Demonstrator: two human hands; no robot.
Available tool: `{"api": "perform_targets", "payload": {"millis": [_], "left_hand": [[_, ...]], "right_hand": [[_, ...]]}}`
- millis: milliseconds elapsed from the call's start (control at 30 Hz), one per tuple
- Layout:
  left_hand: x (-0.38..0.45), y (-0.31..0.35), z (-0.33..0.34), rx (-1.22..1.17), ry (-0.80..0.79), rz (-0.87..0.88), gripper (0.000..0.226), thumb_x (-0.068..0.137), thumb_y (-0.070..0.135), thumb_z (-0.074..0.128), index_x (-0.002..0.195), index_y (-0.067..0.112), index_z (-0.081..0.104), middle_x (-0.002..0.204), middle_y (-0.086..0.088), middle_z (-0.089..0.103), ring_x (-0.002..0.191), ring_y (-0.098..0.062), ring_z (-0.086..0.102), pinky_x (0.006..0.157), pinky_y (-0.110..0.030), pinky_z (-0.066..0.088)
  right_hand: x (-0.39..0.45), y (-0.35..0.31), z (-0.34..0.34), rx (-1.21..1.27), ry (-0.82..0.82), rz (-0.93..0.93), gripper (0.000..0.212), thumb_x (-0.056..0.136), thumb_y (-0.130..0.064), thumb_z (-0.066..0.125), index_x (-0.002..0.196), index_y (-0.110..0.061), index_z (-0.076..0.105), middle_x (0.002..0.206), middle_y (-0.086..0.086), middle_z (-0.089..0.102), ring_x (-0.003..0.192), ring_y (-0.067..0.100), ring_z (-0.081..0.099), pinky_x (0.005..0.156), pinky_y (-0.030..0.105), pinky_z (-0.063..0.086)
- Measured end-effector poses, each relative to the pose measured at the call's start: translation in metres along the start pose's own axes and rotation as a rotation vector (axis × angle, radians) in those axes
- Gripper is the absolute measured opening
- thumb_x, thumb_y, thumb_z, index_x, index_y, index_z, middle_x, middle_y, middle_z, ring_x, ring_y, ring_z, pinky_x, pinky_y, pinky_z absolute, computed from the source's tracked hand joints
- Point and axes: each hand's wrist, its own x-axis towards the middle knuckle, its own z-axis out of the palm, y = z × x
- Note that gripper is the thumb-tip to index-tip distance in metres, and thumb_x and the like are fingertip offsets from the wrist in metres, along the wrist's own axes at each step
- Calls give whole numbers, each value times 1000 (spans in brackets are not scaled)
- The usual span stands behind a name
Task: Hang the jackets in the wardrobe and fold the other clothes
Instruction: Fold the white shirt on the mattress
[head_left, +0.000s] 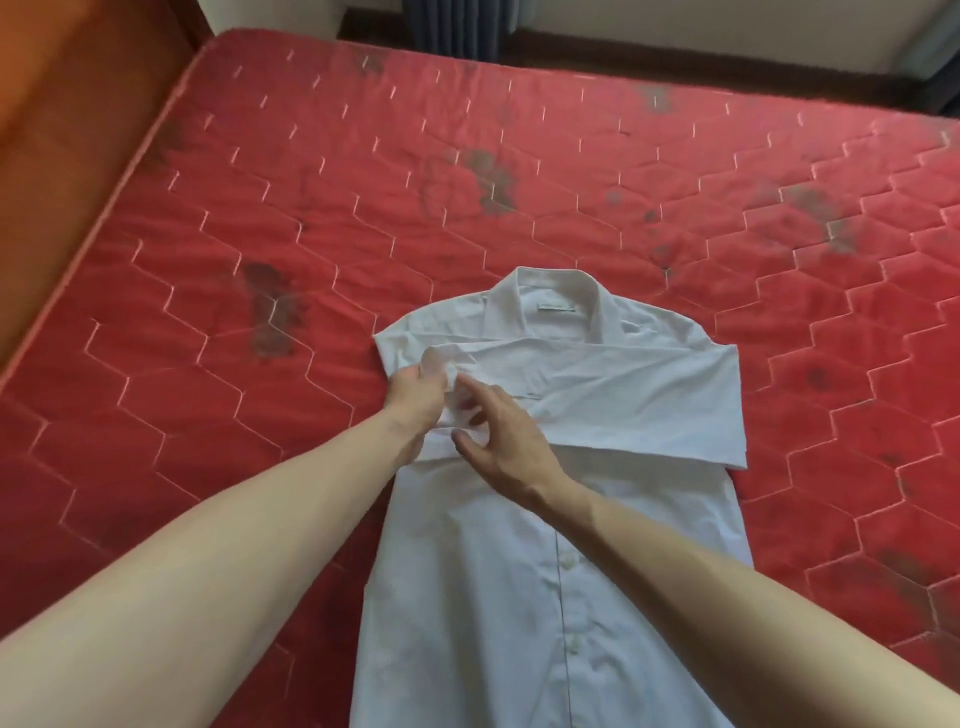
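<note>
A white button-up shirt lies flat on the red quilted mattress, collar pointing away from me and buttons facing up. One sleeve is folded across the chest from the right side. My left hand grips the cuff end of that sleeve at the shirt's left shoulder. Just to its right, my right hand hovers over the same cuff end with fingers spread and lightly bent, touching the cloth.
The mattress has dark stains scattered over it. An orange-brown wooden bed frame runs along the left side. Dark curtains and a pale wall stand beyond the far edge.
</note>
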Motion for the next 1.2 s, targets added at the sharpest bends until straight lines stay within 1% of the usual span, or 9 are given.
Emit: {"api": "perform_targets", "payload": {"millis": [100,300,500,633,733,900,1000,1100,1200], "left_hand": [[15,-8,-15,-45,54,58,44,104,45,52,97,5,69,92,-6,65,84,-21,60,77,-36,50],[35,-25,-33,-180,220,41,21,96,4,52,89,15,69,95,-5,65,85,-20,60,68,-31,49],[46,-43,-33,-111,242,-35,19,93,1,55,100,10,71,86,1,67,77,-18,64,57,-24,48],[48,-51,-18,307,387,45,45,92,19,63,134,4,53,127,-16,61,118,-38,58,93,-44,50],[36,-56,0,757,558,365,65,93,26,61,150,9,35,145,-20,42,135,-41,41,112,-52,36],[38,-84,30,1264,143,851,60,105,38,35,160,11,32,166,-15,29,157,-32,21,129,-52,15],[37,-95,44,1375,-91,854,70,103,51,11,166,21,14,174,-9,9,161,-26,3,130,-49,3],[42,-105,33,1381,-88,777,71,102,61,6,165,32,-10,171,1,-20,158,-18,-22,128,-44,-13],[49,-110,12,1398,-92,822,77,102,66,12,165,29,-11,171,-1,-20,158,-19,-22,128,-46,-11]], "right_hand": [[-10,14,0,-136,97,-12,58,99,-26,61,154,-28,40,125,-8,55,108,9,58,80,29,54],[-28,67,-27,-405,346,29,41,99,-27,49,135,-12,59,126,9,61,109,32,61,88,45,54],[-41,134,-72,-563,340,349,52,105,-30,48,153,-10,45,159,15,43,140,39,46,108,55,43],[-41,173,-101,-651,185,510,62,108,-39,39,162,-11,29,168,14,29,156,34,24,125,50,22],[-40,183,-116,-646,222,566,60,107,-39,42,159,-10,35,166,13,35,152,33,31,122,52,28],[-26,192,-122,-698,220,453,67,105,-48,30,164,-17,24,170,14,25,158,33,18,127,48,15],[-23,207,-129,-653,105,583,73,104,-63,14,166,-29,-2,175,6,-4,161,25,-4,130,48,1],[-24,216,-137,-594,62,684,81,100,-72,15,163,-32,-16,172,-2,-20,159,17,-17,128,51,-4],[-22,219,-143,-595,23,708,83,98,-75,12,163,-31,-16,172,-2,-21,159,17,-18,128,53,-4]]}}
